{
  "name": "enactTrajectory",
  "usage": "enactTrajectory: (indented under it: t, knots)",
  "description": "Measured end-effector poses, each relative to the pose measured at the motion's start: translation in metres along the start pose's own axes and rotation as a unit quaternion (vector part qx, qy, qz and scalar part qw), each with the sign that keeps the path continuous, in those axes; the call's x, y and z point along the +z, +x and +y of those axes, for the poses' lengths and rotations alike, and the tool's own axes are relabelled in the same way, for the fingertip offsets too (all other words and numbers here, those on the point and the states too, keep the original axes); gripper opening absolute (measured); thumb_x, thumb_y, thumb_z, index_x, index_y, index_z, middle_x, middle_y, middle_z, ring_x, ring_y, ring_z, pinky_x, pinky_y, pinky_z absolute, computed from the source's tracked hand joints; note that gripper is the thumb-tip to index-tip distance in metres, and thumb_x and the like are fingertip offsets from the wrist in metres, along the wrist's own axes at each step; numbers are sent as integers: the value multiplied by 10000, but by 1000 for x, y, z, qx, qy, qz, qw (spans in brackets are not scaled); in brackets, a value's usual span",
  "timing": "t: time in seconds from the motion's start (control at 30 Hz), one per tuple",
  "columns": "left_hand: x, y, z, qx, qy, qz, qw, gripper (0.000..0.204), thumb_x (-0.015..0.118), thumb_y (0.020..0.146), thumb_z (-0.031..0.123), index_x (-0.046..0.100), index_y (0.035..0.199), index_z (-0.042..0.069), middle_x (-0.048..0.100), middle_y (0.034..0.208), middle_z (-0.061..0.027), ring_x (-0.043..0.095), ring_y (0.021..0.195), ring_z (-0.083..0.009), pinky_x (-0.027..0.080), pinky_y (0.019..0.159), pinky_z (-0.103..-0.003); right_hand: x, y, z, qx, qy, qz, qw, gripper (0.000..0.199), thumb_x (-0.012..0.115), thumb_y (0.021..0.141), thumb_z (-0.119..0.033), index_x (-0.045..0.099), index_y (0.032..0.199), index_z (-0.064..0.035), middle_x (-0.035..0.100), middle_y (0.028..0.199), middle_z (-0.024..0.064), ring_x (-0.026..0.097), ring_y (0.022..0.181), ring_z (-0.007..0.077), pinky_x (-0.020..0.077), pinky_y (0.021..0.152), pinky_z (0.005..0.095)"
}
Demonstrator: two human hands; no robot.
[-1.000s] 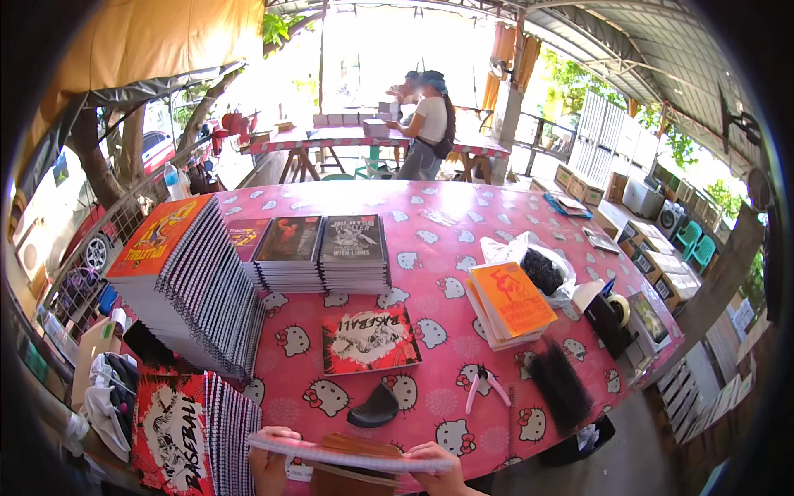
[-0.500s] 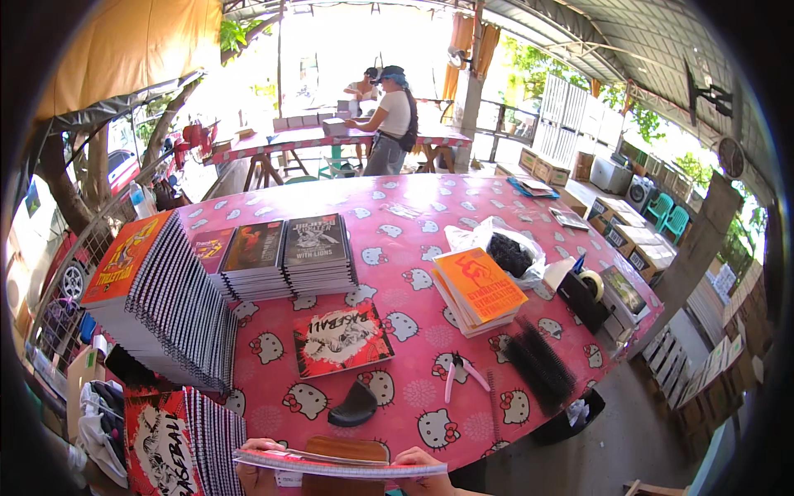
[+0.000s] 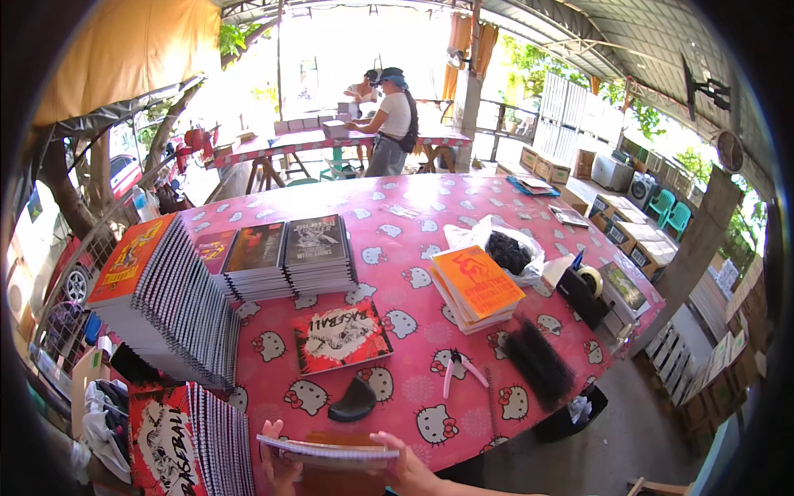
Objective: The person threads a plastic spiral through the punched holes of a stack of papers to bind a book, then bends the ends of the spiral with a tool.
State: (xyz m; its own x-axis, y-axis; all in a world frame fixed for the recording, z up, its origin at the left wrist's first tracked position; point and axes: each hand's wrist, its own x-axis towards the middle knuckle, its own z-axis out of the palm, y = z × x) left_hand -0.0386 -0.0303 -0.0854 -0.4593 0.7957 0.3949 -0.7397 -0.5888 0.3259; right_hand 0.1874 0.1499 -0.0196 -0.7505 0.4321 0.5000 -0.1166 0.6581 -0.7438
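Observation:
A thin notebook (image 3: 335, 449) is held edge-on at the near table edge, between my two hands. At its left end my left hand (image 3: 281, 465) is closed on it, the fingertips showing above the edge. My right hand (image 3: 404, 467) grips the other end. Its cover is mostly turned out of sight. Just beyond lies a black curved wedge-shaped object (image 3: 353, 400), and past that a thin red book (image 3: 342, 336) with a black-and-white splash design. Left of my hands stands a stack of spiral-bound red notebooks (image 3: 169, 442).
A tall stack of orange-covered spiral notebooks (image 3: 165, 306) and shorter dark stacks (image 3: 316, 252) stand left. Rightward are pink-handled pliers (image 3: 463, 372), black binding coils (image 3: 538, 364), orange books (image 3: 475, 285), a plastic bag (image 3: 504, 248) and a tape dispenser (image 3: 583, 289). Two people work at a far table.
The notebook has gone up slightly and turned, so it looks shorter and its red face no longer shows. My hands have risen with it, and more of my right hand is visible.

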Motion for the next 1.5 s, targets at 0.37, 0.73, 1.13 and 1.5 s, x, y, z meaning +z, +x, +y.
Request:
enactTrajectory:
  t: [0.37, 0.73, 1.13, 1.5]
  knots:
    - [91, 77, -43, 206, 533, 236, 786, 552, 581, 844, 398, 473, 1200, -11, 542, 1087, -104, 480, 1063, -180, 329, 963, -331, -138, 40, 50, 137, -190, 50, 971, 234, 640, 754, -96, 644, 975, -21, 650, 928, 152, 592, 895, 312, 467, 811, 393]
    - [103, 102, -45, 178, 458, 340, 802, 243, 530, 872, 187, 608, 990, -11, 604, 760, -50, 561, 718, -122, 448, 700, -257, -227, -13, 146, 260, -498, 119, 819, 347, 741, 663, -136, 606, 968, -41, 540, 956, 121, 504, 951, 302, 441, 846, 367]
    - [107, 102, -46, 261, 575, 355, 690, 431, 490, 905, 307, 522, 1204, -2, 573, 1091, -115, 532, 1028, -197, 300, 1004, -397, -236, 9, 138, 243, -467, 112, 843, 189, 652, 718, -38, 590, 891, 5, 562, 910, 159, 553, 916, 330, 466, 799, 412]
    - [149, 100, -106, 111, 901, -29, 418, 483, 752, 635, 473, 619, 923, 108, 522, 830, -50, 512, 895, -227, 141, 1088, -502, -228, 55, 24, 270, -203, 165, 926, 269, 462, 923, -106, 530, 1171, -28, 540, 837, 86, 536, 677, 161, 460, 598, 280]
